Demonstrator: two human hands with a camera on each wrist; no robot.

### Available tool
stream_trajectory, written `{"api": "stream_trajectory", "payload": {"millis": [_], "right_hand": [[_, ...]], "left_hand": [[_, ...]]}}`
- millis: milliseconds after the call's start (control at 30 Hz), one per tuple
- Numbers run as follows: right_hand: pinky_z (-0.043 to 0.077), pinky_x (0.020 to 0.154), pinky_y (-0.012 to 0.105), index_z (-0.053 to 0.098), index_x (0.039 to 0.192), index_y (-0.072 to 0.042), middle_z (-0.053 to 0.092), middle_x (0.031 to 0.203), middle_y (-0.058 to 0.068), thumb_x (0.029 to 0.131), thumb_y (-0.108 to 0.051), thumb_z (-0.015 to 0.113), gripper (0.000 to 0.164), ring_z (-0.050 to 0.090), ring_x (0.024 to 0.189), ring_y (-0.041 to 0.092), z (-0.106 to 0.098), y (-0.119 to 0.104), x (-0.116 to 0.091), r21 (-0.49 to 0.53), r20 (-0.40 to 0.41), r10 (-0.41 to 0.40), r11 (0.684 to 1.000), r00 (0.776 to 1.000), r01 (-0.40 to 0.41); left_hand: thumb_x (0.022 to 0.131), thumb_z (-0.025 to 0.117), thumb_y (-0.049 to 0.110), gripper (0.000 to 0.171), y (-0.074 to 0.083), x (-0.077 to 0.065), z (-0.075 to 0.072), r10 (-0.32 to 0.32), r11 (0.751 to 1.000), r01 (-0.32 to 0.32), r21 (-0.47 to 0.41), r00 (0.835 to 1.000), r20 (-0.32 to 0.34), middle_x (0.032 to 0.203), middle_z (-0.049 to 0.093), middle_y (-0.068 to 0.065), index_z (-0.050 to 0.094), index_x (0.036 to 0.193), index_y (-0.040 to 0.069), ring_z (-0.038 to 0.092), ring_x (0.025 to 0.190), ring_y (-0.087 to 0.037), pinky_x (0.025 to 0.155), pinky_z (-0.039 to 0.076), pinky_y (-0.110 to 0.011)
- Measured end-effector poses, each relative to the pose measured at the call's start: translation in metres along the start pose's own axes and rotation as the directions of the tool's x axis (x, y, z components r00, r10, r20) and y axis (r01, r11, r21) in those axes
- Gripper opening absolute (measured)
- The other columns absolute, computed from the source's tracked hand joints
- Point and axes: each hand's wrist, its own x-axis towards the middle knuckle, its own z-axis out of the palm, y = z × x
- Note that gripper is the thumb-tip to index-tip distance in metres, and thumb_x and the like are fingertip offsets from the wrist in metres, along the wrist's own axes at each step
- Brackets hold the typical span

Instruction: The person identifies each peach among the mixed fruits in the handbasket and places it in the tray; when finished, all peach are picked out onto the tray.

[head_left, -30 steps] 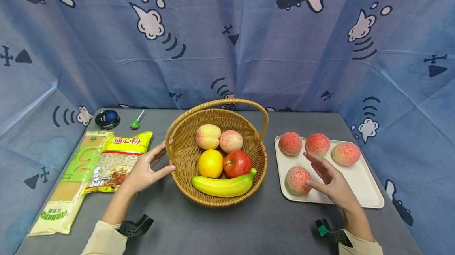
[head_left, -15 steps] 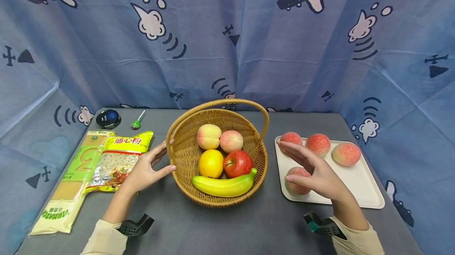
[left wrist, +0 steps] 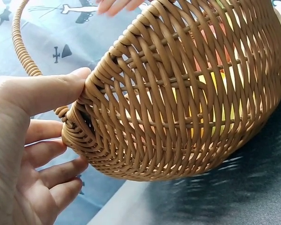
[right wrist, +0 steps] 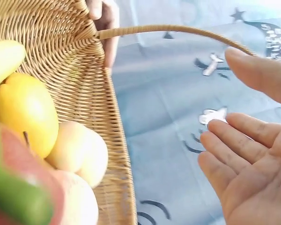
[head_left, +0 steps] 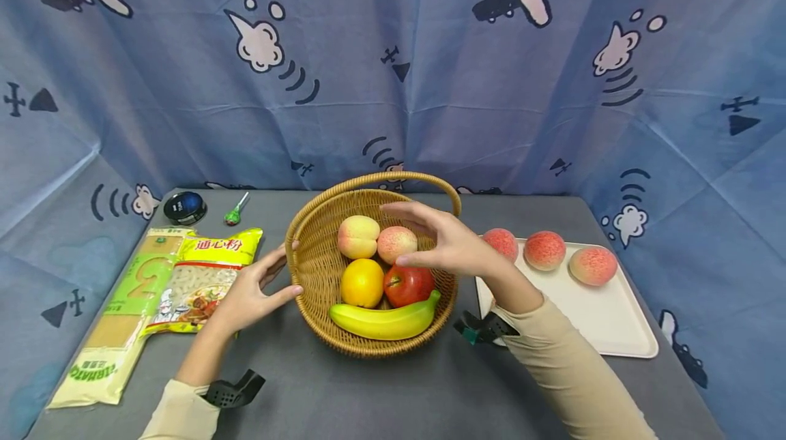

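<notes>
A wicker basket [head_left: 316, 252] with an arched handle stands mid-table, tipped so its inside faces me. It holds two pale peaches [head_left: 358, 237], a yellow-orange round fruit [head_left: 362, 283], a red apple [head_left: 402, 288] and a banana [head_left: 387, 320]. My left hand [head_left: 254, 297] holds the basket's left edge near the handle's foot. In the left wrist view, its thumb lies on the rim [left wrist: 96, 77] with the fingers on the other side. My right hand [head_left: 445, 242] is above the basket's right part, thumb and fingers spread. The right wrist view shows that hand [right wrist: 253, 173] with nothing in it.
A white tray [head_left: 589, 310] at the right bears three pink peaches [head_left: 544, 250]; my right forearm covers its front left. At the left lie a pasta bag [head_left: 202, 283], a noodle packet [head_left: 117, 320], a lollipop [head_left: 233, 215] and a round dark tin [head_left: 185, 207]. A blue curtain [head_left: 344, 119] surrounds the table.
My right hand has moved left from over the tray's front-left peach to above the basket, carrying nothing. That peach is now out of sight behind the forearm. The left hand has stayed put.
</notes>
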Motion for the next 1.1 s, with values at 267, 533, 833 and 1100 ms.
{"api": "stream_trajectory", "payload": {"millis": [267, 533, 833, 1100], "right_hand": [[0.033, 0.115, 0.040, 0.040, 0.142, -0.003, 0.042, 0.145, 0.016, 0.085, -0.010, 0.070, 0.065, 0.038, 0.137, 0.026, 0.006, 0.017, 0.064, 0.040, 0.120, 0.088, 0.995, 0.989, -0.093], [0.032, 0.115, 0.040, 0.041, 0.141, -0.003, 0.044, 0.145, 0.013, 0.085, -0.016, 0.072, 0.065, 0.039, 0.136, 0.026, 0.012, 0.047, 0.098, -0.023, 0.202, 0.215, 0.976, 0.955, -0.215], [0.036, 0.112, 0.035, 0.042, 0.141, -0.006, 0.045, 0.145, 0.009, 0.085, -0.019, 0.072, 0.065, 0.041, 0.133, 0.023, 0.018, 0.073, 0.110, -0.162, 0.262, 0.306, 0.949, 0.915, -0.271], [0.046, 0.099, 0.033, 0.046, 0.140, -0.015, 0.051, 0.137, 0.004, 0.081, -0.021, 0.075, 0.066, 0.051, 0.115, 0.020, 0.026, 0.082, 0.111, -0.240, 0.252, 0.371, 0.919, 0.894, -0.314]], "left_hand": [[0.084, 0.072, 0.014, 0.068, -0.001, -0.001, 0.000, 0.000, 1.000, 0.000, -0.020, 1.000, -0.001, 0.147, 0.042, -0.011, 0.040, 0.144, 0.007, 0.040, 0.129, 0.000, 0.102, 0.034, -0.006], [0.084, 0.072, 0.015, 0.068, -0.001, -0.001, -0.001, 0.006, 1.000, -0.006, -0.018, 1.000, -0.004, 0.147, 0.043, -0.010, 0.040, 0.144, 0.009, 0.042, 0.130, -0.005, 0.103, 0.035, -0.008], [0.085, 0.071, 0.012, 0.067, -0.001, -0.002, 0.003, 0.014, 1.000, -0.014, -0.021, 1.000, -0.004, 0.147, 0.042, -0.013, 0.040, 0.143, 0.006, 0.045, 0.131, -0.026, 0.107, 0.040, -0.029], [0.084, 0.071, 0.011, 0.066, -0.002, -0.001, 0.002, 0.021, 1.000, -0.021, -0.013, 1.000, -0.012, 0.146, 0.043, -0.014, 0.041, 0.143, 0.006, 0.045, 0.130, -0.026, 0.108, 0.039, -0.028]]}}
